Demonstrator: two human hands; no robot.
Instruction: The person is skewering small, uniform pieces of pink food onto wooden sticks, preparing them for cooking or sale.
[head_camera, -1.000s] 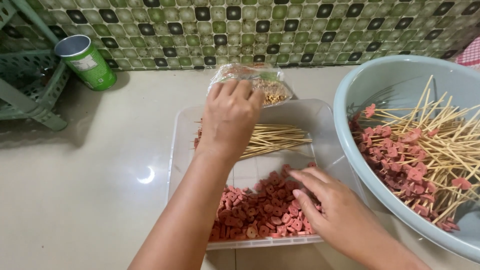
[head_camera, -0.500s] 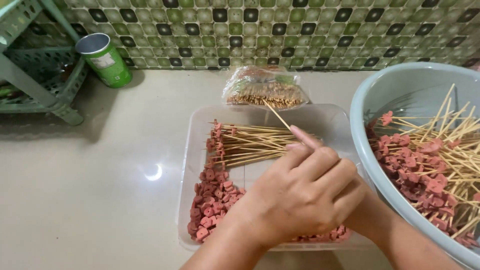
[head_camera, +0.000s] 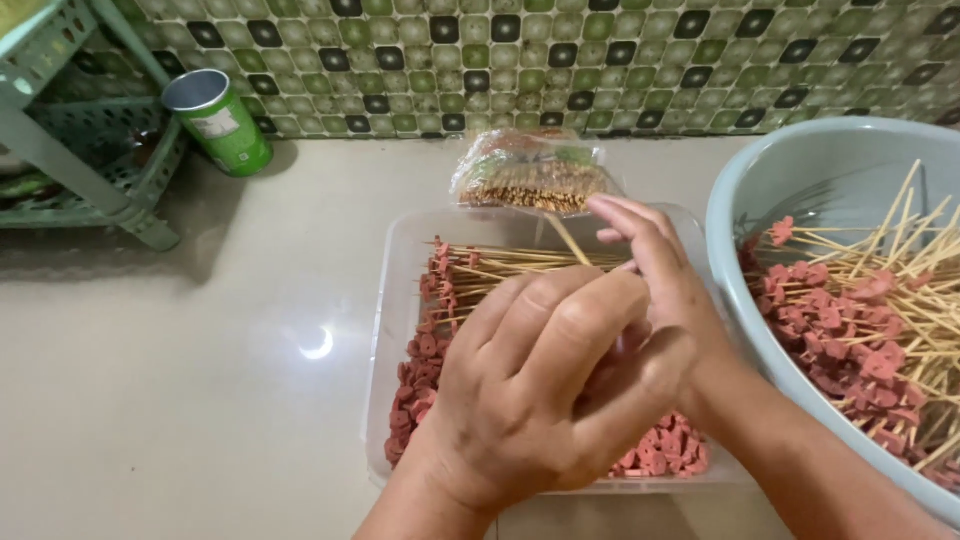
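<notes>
here the left hand (head_camera: 545, 385) and the right hand (head_camera: 655, 300) were together above the clear plastic tray (head_camera: 392, 330), the left one in front and covering most of the right. the right hand was grasping a thin wooden skewer (head_camera: 566, 238) between its fingertips; the stick came out from the hands and pointed away from the person, toward the wall, a little to the left, so its long axis ran almost front to back. the left hand was curled, fingers bent close to the right hand, but i could not tell if it pinched something, because its inside was hidden. the tray lay on the table (head_camera: 200, 400) directly under both hands. inside it there were small pink-red sausage slices (head_camera: 415, 375), round and soft looking, mostly at the left side and the near edge, and a bundle of bare skewers (head_camera: 500, 265) lying across, their long axis left to right, with some slices on their left ends. the slices at the left were nearer to the left hand. behind the tray, close to the wall, there was a transparent bag of more skewers (head_camera: 530, 175), shiny and wrinkled. at the right, just beside the tray, a pale blue plastic basin (head_camera: 790, 170) held many loaded skewers (head_camera: 860, 320) crossing in all directions. the table was smooth, beige and glossy. a green can (head_camera: 218, 122) stood at the far left near a green plastic rack (head_camera: 70, 150), and the wall had small green and dark tiles (head_camera: 500, 60).
</notes>
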